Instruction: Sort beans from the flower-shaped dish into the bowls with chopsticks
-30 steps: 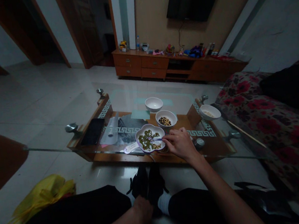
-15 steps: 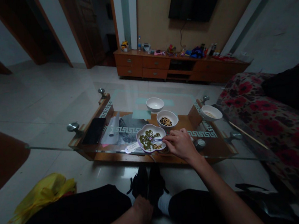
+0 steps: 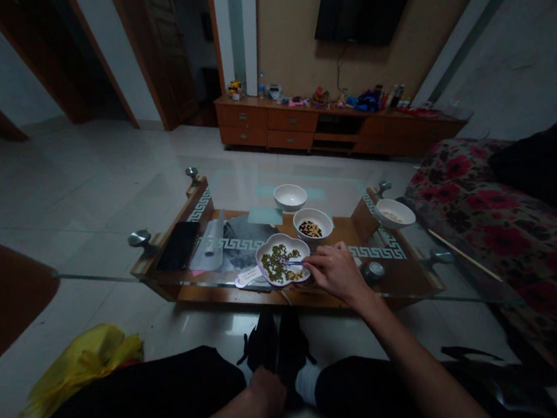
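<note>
Hands sit far apart: the left hand hangs low between the knees, its fingers hidden in the dark, so I cannot tell its state, while the right hand pinches slim tweezers over the flower-shaped dish of green beans near the front edge of the glass desk. Behind stands a bowl of mixed beans, then an empty white bowl, with another bowl far right.
</note>
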{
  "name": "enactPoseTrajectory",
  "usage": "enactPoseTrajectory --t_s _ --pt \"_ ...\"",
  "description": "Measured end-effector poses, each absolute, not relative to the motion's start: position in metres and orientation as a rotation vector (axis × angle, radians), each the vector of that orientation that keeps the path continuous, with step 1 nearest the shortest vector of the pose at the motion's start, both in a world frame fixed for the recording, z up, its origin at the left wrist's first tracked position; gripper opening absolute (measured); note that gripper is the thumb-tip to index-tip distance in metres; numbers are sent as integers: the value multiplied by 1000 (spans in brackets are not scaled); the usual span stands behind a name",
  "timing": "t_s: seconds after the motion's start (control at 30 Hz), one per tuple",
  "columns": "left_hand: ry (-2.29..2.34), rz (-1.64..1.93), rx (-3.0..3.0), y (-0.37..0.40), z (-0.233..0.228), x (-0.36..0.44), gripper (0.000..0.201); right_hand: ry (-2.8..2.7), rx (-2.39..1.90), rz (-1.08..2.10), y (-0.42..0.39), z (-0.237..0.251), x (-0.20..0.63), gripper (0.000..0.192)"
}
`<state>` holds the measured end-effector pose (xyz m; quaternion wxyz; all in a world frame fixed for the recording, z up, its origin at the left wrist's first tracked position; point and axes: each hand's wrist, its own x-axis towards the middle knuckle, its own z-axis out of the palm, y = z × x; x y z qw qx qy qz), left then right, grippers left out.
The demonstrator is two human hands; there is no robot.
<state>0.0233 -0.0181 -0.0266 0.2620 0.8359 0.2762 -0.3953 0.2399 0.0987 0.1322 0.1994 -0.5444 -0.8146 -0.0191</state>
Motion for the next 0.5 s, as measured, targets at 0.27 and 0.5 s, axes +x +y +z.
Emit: enactPoseTrajectory --t_s 0.27,0.5 --pt "730 -1114 2313 -20 -36 19 39 -2104 -1500 -28 102 129 248 22" --pt "764 -977 2324 -22 -43 14 38 -1806 -1721 -214 114 128 288 31"
